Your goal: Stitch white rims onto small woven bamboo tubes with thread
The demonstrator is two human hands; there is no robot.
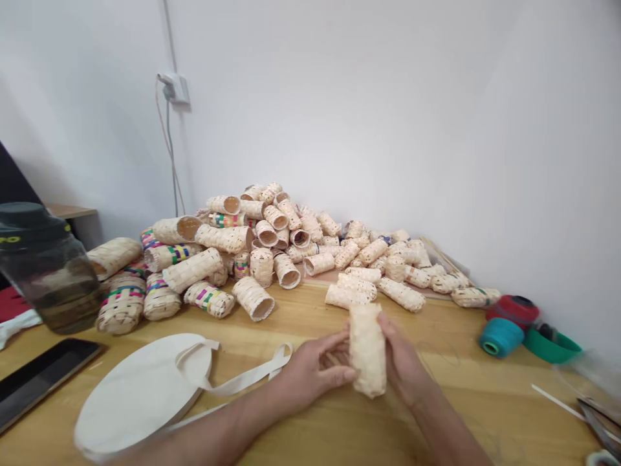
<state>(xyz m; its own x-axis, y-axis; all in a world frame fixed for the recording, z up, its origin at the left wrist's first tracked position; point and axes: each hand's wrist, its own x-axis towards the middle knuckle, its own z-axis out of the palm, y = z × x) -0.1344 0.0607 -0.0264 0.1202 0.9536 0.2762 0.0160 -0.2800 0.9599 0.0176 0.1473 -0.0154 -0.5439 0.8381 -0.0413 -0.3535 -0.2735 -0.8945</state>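
In the head view: a pale woven tube [367,353], just right of the middle and low in the frame, long way running up and down. Held from both sides. Left hand [317,369] close on the left edge, thumb on the low part. Right hand [402,356] close on the right edge, near the top, fingers partly hidden. About as near to one hand as the other. Top end toward the pile of woven tubes [262,266], bottom end over the worktop [330,433]

Head view faces wall [339,103], seemingly close
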